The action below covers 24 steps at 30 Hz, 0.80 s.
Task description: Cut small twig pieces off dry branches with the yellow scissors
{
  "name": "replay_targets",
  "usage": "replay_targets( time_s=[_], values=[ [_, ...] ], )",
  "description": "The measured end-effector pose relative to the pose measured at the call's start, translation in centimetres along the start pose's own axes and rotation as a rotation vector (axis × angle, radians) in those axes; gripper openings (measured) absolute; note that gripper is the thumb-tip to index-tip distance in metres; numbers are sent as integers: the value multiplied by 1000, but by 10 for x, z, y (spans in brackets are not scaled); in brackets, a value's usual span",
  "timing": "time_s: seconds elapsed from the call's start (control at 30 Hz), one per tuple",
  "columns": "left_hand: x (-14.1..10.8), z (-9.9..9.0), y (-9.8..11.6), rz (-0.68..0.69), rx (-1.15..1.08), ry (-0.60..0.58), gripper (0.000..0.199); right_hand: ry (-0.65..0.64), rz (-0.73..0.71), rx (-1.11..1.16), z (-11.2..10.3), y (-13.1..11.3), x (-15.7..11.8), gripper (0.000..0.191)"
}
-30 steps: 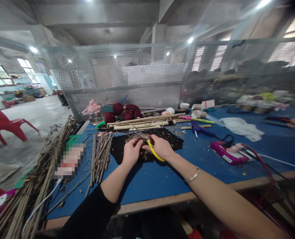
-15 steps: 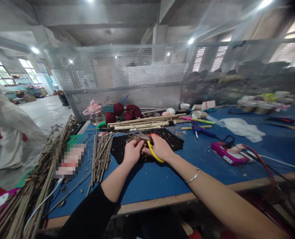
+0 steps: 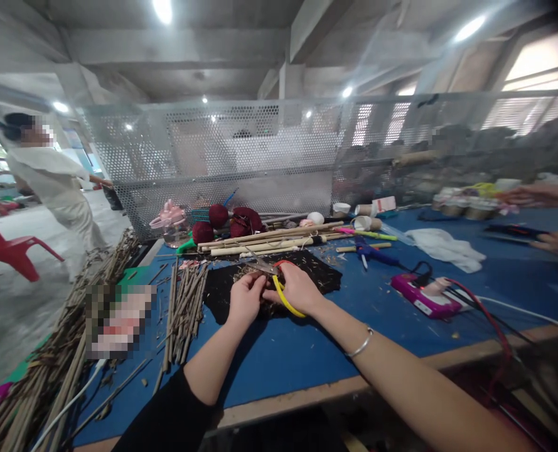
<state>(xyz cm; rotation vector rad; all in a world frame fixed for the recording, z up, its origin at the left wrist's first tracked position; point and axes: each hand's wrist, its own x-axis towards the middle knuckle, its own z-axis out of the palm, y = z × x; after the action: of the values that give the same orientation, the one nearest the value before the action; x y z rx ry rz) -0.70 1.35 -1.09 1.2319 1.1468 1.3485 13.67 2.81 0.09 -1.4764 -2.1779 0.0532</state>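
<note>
My right hand is closed around a pair of scissors with yellow and red handles; the metal blades point up and left past my left hand. My left hand is pinched right beside it, its fingertips over a pile of dry brown plant bits. What it holds, if anything, is hidden by the fingers. Both hands are above a black cloth strewn with small pale scraps. Cut brown twigs lie side by side to the left of the cloth.
Long dry stalks pile up along the left edge. Behind the cloth lie pale sticks, dark red balls and a blue glue gun. A purple power strip with cables sits right. Another person's hands are at far right; a person walks at left.
The whole view has shifted slightly, and the walking person at left shows more fully. A co-worker's hands have come further into view at right. My hands keep nearly the same pose at the cloth.
</note>
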Motion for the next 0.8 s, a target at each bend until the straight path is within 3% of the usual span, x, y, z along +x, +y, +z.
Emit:
replay_targets(
  time_s=[0.47, 0.6, 0.8],
  values=[
    [1, 3, 1, -14, -189, -22, 37, 43, -29, 7, 4, 0, 0, 53],
    [1, 2, 2, -10, -125, 15, 34, 18, 5, 8, 1, 0, 1, 54],
    [2, 1, 0, 20, -57, -19, 32, 9, -14, 8, -2, -1, 0, 56]
  ],
)
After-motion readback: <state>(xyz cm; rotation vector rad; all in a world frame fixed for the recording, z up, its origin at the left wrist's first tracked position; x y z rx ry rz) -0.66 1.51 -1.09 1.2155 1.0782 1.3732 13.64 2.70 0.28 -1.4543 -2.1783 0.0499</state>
